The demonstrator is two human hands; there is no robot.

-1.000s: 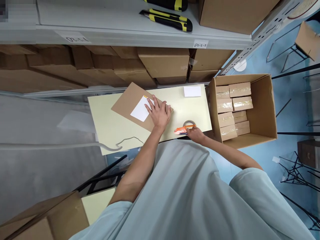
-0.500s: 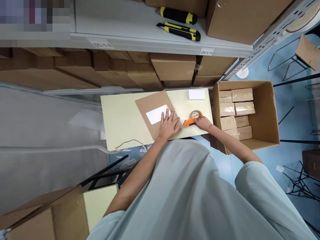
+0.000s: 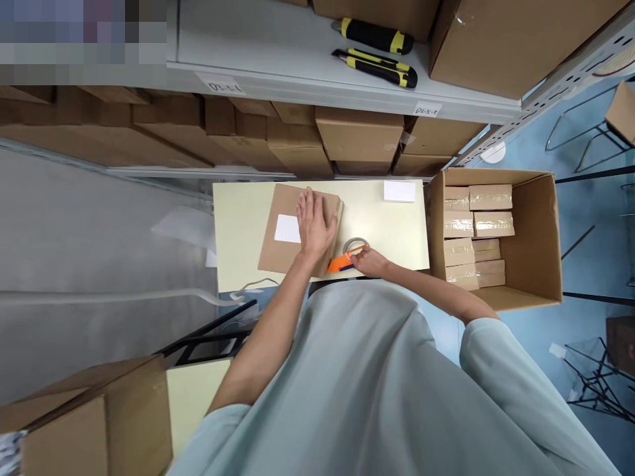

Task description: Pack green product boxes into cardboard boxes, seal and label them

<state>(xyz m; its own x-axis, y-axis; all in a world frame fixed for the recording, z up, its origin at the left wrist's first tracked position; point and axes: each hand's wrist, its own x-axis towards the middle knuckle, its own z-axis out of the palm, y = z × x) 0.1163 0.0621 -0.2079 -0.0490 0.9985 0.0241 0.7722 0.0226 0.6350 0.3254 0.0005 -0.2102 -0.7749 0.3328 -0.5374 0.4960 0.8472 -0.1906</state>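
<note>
Head view: blue floor (image 3: 449,330) on the right of the frame, grey floor (image 3: 99,225) on the left, pale yellow bench (image 3: 238,231) mid-frame. Bench's near edge is partly hidden by forearms and shirt (image 3: 367,383).

Flat brown box (image 3: 275,254) lies at bench center, white label (image 3: 286,229) up. Label's right end runs under or up to the fingers, can't tell which; no print readable on it.

Left hand (image 3: 315,228) lies flat on the box top, grip apart, fingers extended, covering part of the lid. Right hand (image 3: 370,261), right of it, has its grip clamped on an orange tool (image 3: 341,262). Tool points left at the box's lower right corner; contact or small gap, can't tell. Handle end mostly covered by the hand. Tape roll (image 3: 355,240) just behind it, lower part hidden.

White stack (image 3: 399,191) at the bench's upper right. Big open carton (image 3: 538,231) further right holds small taped boxes (image 3: 459,225); its bottom isn't all visible.

Upper frame: grey shelf (image 3: 262,53), two black-yellow knives (image 3: 380,66), cartons cut off by the top edge. Upper left corner pixelated, unreadable. Lower left carton (image 3: 133,423) also cut off.
</note>
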